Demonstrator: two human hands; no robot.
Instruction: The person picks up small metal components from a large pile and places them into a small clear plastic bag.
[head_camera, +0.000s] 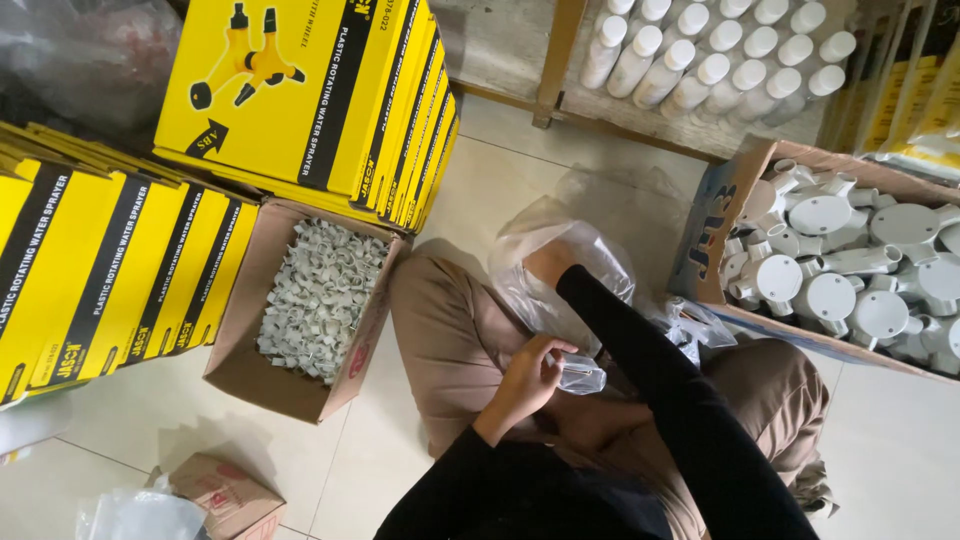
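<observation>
A: Where are the hands?

B: The left hand (528, 380) sits over the lap, its fingers (553, 352) pinched narrow on a small clear packet (581, 374), kept close to the body where it is easy to see. The right hand (549, 262) is up at twelve o'clock from it, pushed inside a large clear plastic bag (560, 265) that rests on the knees. I cannot tell how its fingers stand, since the film hides them.

A: Why is the bag there?

B: I'd judge it sits mouth-up in the lap so one hand can dip in while the other holds the packet steady.

A: And around the person?

B: At nine o'clock an open cardboard box (250, 350) of small white clips (320, 298) stands on the floor, within arm's reach. At two o'clock a second carton (712, 225) holds round white junction fittings (850, 255). More small packets (690, 325) lie on the right thigh at three o'clock. Yellow cartons (310, 100) are stacked at ten o'clock, out of the way.
</observation>
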